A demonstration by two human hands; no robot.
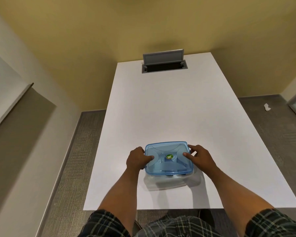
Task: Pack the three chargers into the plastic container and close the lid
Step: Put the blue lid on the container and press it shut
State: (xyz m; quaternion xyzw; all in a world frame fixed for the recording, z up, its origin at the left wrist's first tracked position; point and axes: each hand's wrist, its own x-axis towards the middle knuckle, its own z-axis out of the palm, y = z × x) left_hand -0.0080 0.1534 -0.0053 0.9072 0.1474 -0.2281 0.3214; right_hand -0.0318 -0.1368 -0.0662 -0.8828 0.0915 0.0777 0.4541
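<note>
Because the blue lid (pixel 167 157) has to seat evenly on the clear plastic container (pixel 173 183), the person holds it from both sides at once, so neither edge tips up. The left grip (pixel 138 159) clasps the lid's left edge, thumb lying on top and fingers curled down past the rim. The right grip (pixel 199 157) mirrors it on the right edge, fingers spread, thumb on top near the lid's centre sticker. Both forearms reach forward and converge, wrists fairly level. The container sits on the white counter (pixel 169 108) between the two grips; dark shapes just below the lid's near edge are likely chargers, though I cannot tell how many. By my reading, pressing the lid shut remains.
</note>
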